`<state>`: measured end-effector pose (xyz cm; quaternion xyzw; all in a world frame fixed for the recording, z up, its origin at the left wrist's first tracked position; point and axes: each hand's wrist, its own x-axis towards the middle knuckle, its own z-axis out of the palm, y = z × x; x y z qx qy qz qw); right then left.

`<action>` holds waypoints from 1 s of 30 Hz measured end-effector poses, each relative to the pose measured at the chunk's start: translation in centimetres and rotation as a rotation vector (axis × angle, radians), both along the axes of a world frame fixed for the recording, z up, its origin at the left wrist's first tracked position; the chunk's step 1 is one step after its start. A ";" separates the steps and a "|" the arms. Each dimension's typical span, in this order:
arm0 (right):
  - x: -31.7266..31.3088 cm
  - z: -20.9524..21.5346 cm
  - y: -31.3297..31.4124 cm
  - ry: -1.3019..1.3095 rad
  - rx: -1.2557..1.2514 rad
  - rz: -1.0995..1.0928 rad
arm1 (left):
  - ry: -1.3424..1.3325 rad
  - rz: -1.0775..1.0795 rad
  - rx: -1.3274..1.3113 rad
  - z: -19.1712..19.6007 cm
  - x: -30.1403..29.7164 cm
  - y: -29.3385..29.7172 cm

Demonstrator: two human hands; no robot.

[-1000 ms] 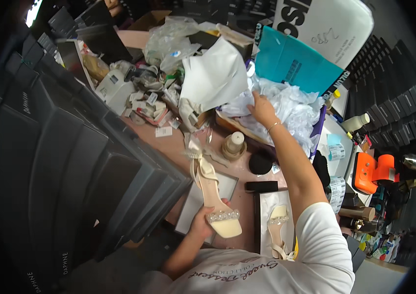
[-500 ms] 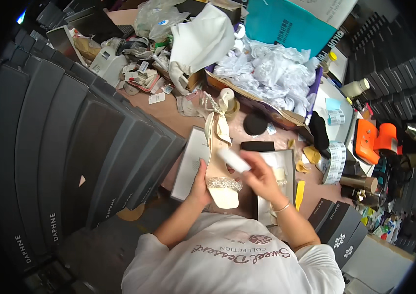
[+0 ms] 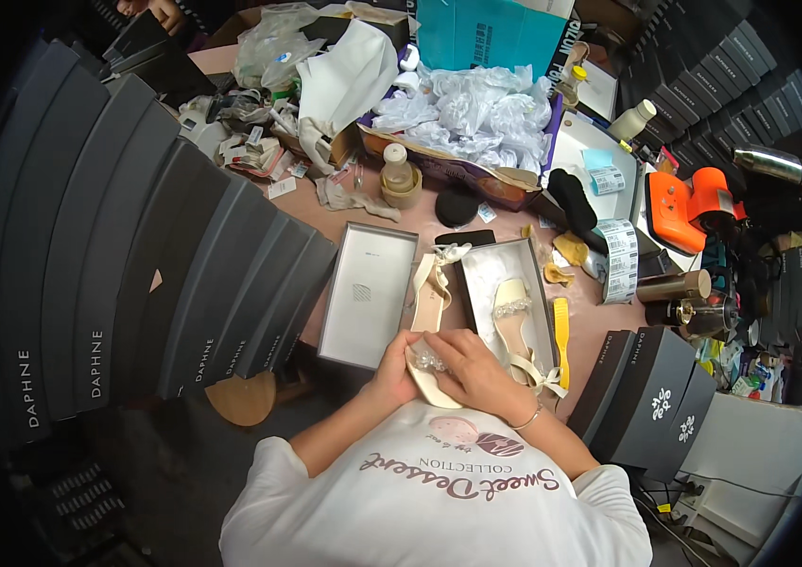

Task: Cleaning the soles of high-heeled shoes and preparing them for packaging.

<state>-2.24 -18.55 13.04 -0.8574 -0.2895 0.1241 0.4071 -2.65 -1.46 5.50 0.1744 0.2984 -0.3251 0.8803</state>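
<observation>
A cream sandal (image 3: 430, 300) with a beaded toe band is held upright before my chest, its toe toward me and its ankle straps away. My left hand (image 3: 391, 372) wraps its left side near the toe. Across the beaded band lies my right hand (image 3: 478, 370), its fingers bent over the shoe. Whether a white block is under those fingers is hidden. To the right, the matching sandal (image 3: 512, 326) lies in a grey shoebox (image 3: 546, 283) with white paper. On the left is the box's pale lid (image 3: 368, 302), inner side up.
Grey shoeboxes (image 3: 150, 274) stand stacked on the left, with more boxes (image 3: 651, 402) at the right. Behind are a pump bottle (image 3: 398, 175), a black round tin (image 3: 457, 206) and a carton of crumpled white paper (image 3: 552, 142). A yellow brush (image 3: 561, 340) lies beside the shoebox.
The sandal has come lower and nearer to me. My right hand has moved from above it, where it held a white block, down onto the toe band; the block no longer shows. The view has shifted.
</observation>
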 end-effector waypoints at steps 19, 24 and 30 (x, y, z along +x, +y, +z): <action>-1.9 -1.1 1.8 -0.119 0.096 -0.153 | -0.056 -0.056 0.040 1.2 -1.6 -0.5; -1.2 0.5 0.3 0.126 0.183 0.018 | -0.110 -0.114 0.065 0.7 -2.0 -0.4; -0.9 -1.2 -0.5 0.412 0.380 0.029 | -0.127 -0.120 0.094 0.6 -1.8 -0.4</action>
